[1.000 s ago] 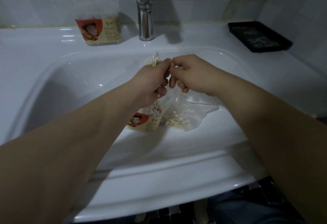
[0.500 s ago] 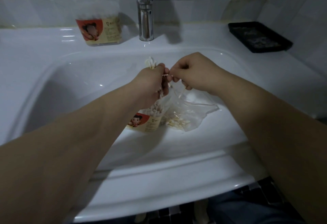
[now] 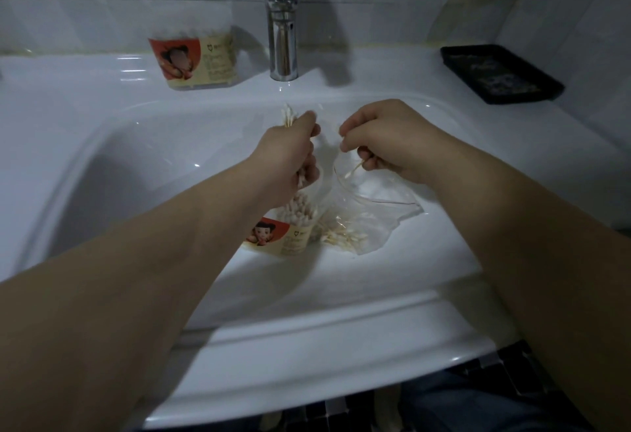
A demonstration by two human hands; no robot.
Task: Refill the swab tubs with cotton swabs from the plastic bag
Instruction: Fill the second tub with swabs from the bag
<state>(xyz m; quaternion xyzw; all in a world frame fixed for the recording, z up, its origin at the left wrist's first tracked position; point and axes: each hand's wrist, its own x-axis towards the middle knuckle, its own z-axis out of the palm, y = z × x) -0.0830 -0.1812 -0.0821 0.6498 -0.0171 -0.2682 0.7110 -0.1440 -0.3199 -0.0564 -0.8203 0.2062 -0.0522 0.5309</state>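
The left hand grips a bundle of white-tipped cotton swabs. It would be best to square their tips before lowering them into the near red-labelled clear plastic tub, which is already crowded. The right hand, fingers curled, pinches a single thin swab above the clear plastic bag, just right of the tub.

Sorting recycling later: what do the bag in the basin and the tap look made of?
The plastic bag looks like thin clear glossy film: cotton swabs show through its creases. The tap is likely chromed metal, mirror-bright with reflections.
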